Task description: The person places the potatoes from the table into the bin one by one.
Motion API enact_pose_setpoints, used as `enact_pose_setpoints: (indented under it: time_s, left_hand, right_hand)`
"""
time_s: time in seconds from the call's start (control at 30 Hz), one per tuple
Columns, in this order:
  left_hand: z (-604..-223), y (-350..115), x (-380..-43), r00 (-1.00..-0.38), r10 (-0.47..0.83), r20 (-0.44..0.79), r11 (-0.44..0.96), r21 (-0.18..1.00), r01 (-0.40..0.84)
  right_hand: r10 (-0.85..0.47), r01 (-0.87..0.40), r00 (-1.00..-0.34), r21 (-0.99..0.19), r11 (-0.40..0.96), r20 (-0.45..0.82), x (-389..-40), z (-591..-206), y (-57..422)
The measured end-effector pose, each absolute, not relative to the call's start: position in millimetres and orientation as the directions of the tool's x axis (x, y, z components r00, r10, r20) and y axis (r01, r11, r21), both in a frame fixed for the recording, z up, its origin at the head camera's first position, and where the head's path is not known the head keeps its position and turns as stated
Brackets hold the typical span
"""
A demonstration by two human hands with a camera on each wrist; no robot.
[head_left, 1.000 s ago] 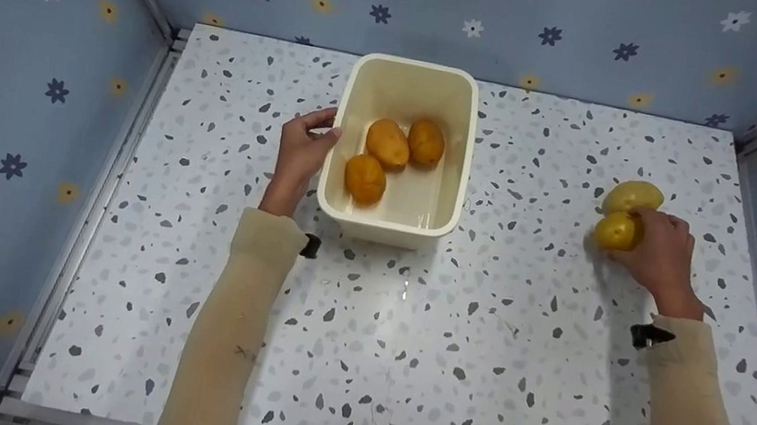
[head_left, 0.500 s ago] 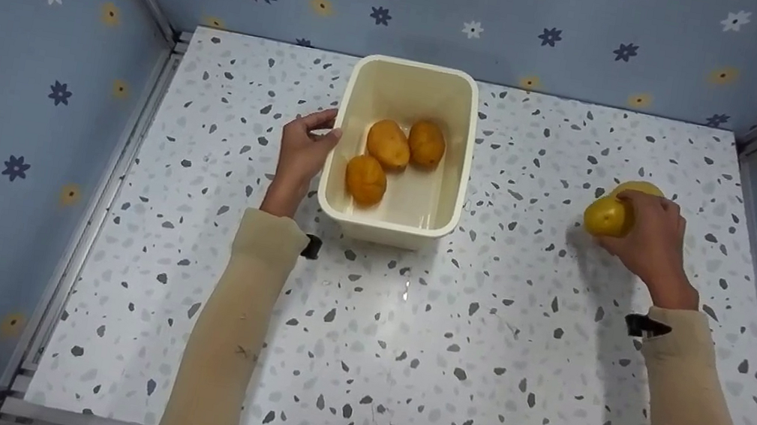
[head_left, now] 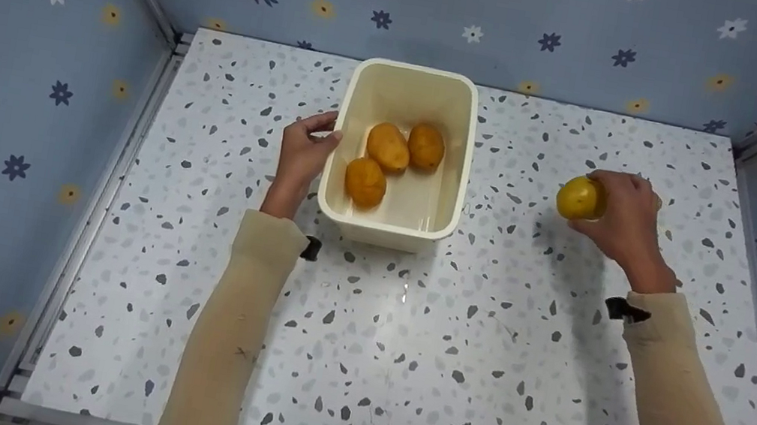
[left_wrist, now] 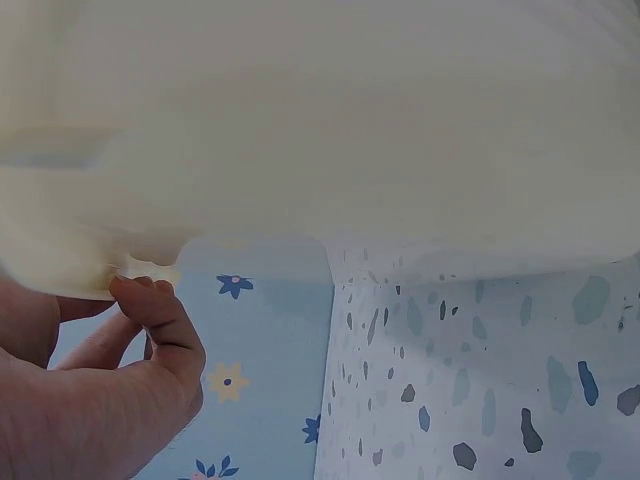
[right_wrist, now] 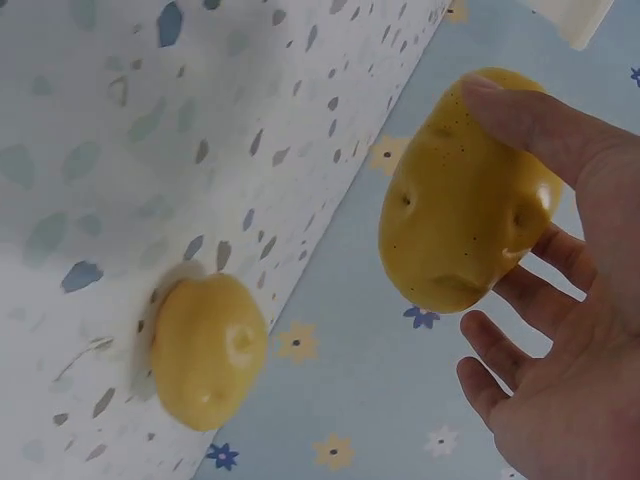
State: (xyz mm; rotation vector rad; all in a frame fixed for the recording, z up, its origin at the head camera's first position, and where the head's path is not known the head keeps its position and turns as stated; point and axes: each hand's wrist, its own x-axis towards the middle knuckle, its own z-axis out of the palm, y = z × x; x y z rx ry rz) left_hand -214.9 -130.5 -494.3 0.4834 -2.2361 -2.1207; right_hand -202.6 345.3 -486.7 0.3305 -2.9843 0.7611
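Note:
A yellow potato [right_wrist: 470, 190] with small dark eyes is pinched between the thumb and fingers of my right hand [head_left: 624, 217], held above the table on the right. Another yellow potato [right_wrist: 205, 350] lies on the table; in the head view my right hand hides nearly all of it. My left hand [head_left: 306, 152] grips the left rim of a cream plastic bin [head_left: 390, 228], and the left wrist view shows its bent fingers [left_wrist: 160, 310] at the bin's edge. Inside the bin lie three orange-yellow, rounded lumps [head_left: 387, 147], their kind unclear.
The speckled white table [head_left: 444, 375] is enclosed by blue floral panels [head_left: 440, 17] at the back and both sides. Metal framing [head_left: 93, 213] runs along the left edge. Table surface stretches between the bin and my right hand.
My right hand has lifted the potato and carried it left and slightly away from me, off the other potato. My left hand and the bin stay in place.

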Motion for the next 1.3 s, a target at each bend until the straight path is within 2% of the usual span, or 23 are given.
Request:
enact_pose_setpoints:
  time_s: [0.5,1.3]
  left_hand:
    - [-497,-129,-208,-0.948,-0.224,-0.226,0.046,0.969,-0.242]
    - [-494,-131,-213,-0.95,-0.226,-0.215,0.041,0.972,-0.23]
  right_hand:
    - [-0.244,-0.263,-0.964,-0.433,0.862,0.101,-212,-483,311]
    - [-0.34,-0.37,-0.929,-0.392,0.842,0.146,-240,-445,254]
